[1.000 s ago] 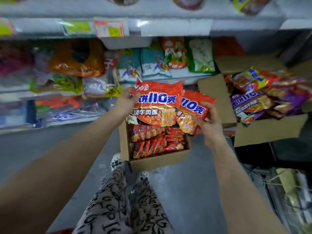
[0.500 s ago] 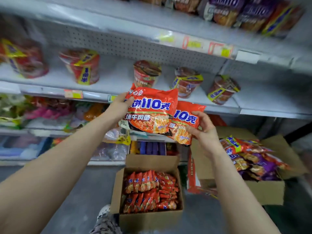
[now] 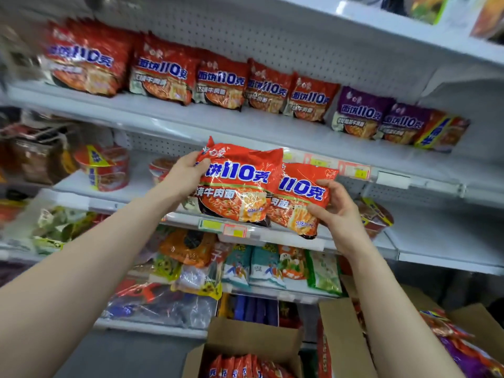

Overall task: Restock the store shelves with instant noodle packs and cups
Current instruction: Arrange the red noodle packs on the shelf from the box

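Store shelves (image 3: 207, 124) rise above a box (image 3: 253, 341) of red packs (image 3: 240, 368). Left hand (image 3: 185, 175) grips one noodle pack (image 3: 240, 186), right hand (image 3: 338, 214) a second pack (image 3: 300, 203).

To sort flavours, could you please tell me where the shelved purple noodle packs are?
Head view, upper right: the purple noodle packs stand on the upper shelf, just right of the red packs.

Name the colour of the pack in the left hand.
The pack is red-orange with blue lettering; head view.
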